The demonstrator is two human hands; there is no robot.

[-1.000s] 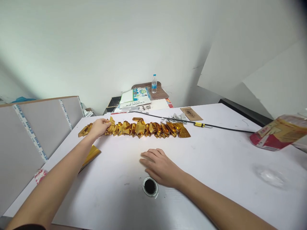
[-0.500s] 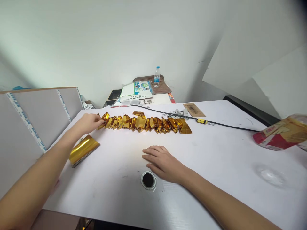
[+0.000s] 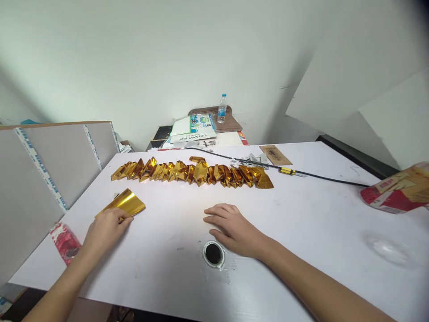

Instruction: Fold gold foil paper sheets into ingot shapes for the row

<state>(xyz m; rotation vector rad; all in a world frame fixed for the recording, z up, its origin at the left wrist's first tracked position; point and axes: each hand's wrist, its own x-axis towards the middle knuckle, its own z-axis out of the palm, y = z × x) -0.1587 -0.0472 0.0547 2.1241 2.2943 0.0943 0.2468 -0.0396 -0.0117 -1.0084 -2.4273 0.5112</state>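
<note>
A stack of shiny gold paper (image 3: 129, 202) lies at the left of the white table, and my left hand (image 3: 109, 226) is on its near edge, fingers curled, thumb against the side. My right hand (image 3: 231, 228) rests palm down on the table with its fingers spread, just above the round cable hole (image 3: 213, 254); it holds nothing. Beyond both hands a long row of folded gold paper pieces (image 3: 179, 171) stretches across the table, packed side by side, with a fan-shaped piece (image 3: 264, 180) at its right end.
A red packet (image 3: 65, 243) lies left of my left forearm. Behind the row run a black cable (image 3: 328, 178) and a brown card (image 3: 275, 155). A red and gold bag (image 3: 397, 190) stands at right. A water bottle (image 3: 221, 108) is at the back, a grey partition (image 3: 67, 165) at left.
My left hand has left the row's left end and come back toward me onto the gold paper stack. The row's left part is now uncovered. The view has shifted slightly; my right hand stays put.
</note>
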